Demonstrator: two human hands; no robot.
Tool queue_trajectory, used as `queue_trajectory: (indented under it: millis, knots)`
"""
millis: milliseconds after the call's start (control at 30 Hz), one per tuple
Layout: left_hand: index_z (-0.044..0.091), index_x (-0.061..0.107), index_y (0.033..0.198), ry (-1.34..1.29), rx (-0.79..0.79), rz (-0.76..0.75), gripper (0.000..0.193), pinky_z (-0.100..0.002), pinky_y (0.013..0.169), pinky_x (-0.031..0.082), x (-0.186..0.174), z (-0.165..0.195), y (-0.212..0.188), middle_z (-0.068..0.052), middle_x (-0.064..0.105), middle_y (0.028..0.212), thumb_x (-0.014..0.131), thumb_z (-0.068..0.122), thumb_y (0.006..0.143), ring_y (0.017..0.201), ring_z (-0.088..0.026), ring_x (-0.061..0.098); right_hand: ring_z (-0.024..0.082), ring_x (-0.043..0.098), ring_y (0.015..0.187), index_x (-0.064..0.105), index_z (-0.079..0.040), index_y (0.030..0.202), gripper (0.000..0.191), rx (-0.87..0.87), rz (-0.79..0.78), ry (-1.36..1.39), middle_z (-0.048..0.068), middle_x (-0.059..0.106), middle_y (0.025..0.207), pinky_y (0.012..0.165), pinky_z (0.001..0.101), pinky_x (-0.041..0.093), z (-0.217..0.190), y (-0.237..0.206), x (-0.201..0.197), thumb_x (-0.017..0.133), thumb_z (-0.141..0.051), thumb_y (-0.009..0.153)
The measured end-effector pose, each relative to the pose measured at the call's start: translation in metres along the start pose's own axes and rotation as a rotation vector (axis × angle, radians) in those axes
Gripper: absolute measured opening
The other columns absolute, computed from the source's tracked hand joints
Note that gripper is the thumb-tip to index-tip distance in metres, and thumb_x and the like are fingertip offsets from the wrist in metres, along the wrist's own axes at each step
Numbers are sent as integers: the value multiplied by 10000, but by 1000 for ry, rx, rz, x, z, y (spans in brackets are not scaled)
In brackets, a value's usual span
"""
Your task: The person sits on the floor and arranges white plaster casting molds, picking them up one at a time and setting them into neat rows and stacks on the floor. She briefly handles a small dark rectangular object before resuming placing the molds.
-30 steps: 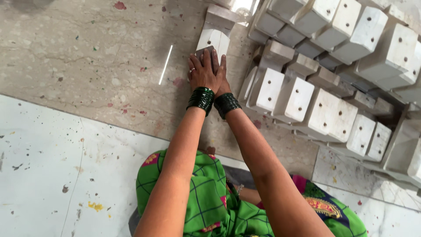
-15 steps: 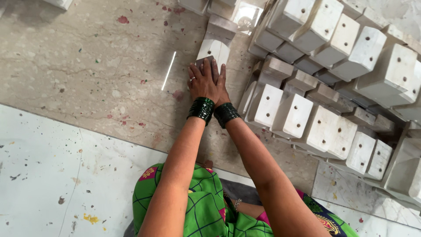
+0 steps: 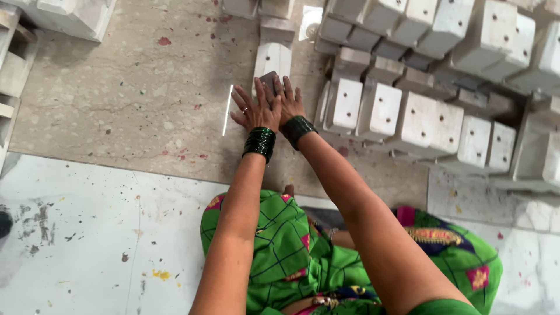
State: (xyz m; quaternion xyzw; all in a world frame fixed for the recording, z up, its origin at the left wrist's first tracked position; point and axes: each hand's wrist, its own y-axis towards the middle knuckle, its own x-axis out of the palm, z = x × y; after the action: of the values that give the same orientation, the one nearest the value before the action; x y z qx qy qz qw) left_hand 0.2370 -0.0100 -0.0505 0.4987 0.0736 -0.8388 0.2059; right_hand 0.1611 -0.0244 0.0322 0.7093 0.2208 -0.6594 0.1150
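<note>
In the head view, both arms are being stretched forward over a polished beige stone floor (image 3: pixel 116 105) flecked with red spots. The left hand (image 3: pixel 254 111) and the right hand (image 3: pixel 289 102) are being pressed side by side, palms down, onto a small grey block (image 3: pixel 269 80). The fingers (image 3: pixel 242 102) of both hands are being kept flat and spread rather than curled; the block is being pinned beneath them, not gripped, and only its upper corner is being shown between the two hands. A ring is being worn on one left finger, and stacked dark green bangles (image 3: pixel 259 143) are being worn on both wrists.

The grey block is lying on the stone floor, touching the near end of an upright white stone piece (image 3: pixel 272 58), which is standing just beyond the fingertips. A thin pale streak (image 3: pixel 227 111), whether strip or glint cannot be told, is being seen on the floor just left of the left hand.

To the right of the hands, rows of white carved stone blocks (image 3: pixel 402 111) with small drilled holes are being kept close together, leaning on one another; more are being piled behind them toward the top right. Further white pieces (image 3: pixel 64 14) are sitting at the top left corner.

Near the bottom, a green checked garment (image 3: pixel 280 245) is being worn over folded legs resting on a paint-spattered grey slab (image 3: pixel 87 233).
</note>
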Motion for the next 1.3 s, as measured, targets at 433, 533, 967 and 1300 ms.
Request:
queue_trajectory:
  millis: [433, 533, 967, 1300]
  knots:
    - [347, 223, 1600, -71, 278, -828, 858, -738, 1126, 248, 21, 50, -149, -193, 23, 1704, 631, 540, 870, 1543, -495, 23, 357, 426, 1468, 433, -102, 1523, 563, -79, 216, 670, 157, 398, 1619, 1203, 413, 380, 46, -205, 90, 556, -198, 981]
    - [245, 217, 1667, -409, 419, -692, 945, -604, 1229, 258, 22, 35, -158, -370, 86, 1638, 683, 570, 912, 1497, -590, 141, 357, 491, 1462, 452, -56, 1531, 551, 7, 260, 828, 184, 493, 1568, 1208, 397, 413, 55, -223, 88, 495, -90, 983]
    - [154, 314, 1583, -1679, -154, -417, 575, -404, 964, 576, -21, -10, -132, -216, 599, 1352, 476, 115, 1033, 1146, -272, 647, 495, 285, 1493, 395, -65, 1564, 688, -483, 169, 527, 256, 247, 1644, 1182, 545, 299, 29, -215, 16, 676, -320, 989]
    - [186, 372, 1529, -1539, -150, -461, 498, -324, 675, 607, -16, -1, -133, -150, 633, 1230, 487, 135, 1047, 824, -199, 694, 490, 136, 1546, 303, -207, 1633, 814, 207, 443, 292, 276, 57, 1682, 1238, 562, 258, 80, -129, -8, 738, -383, 968]
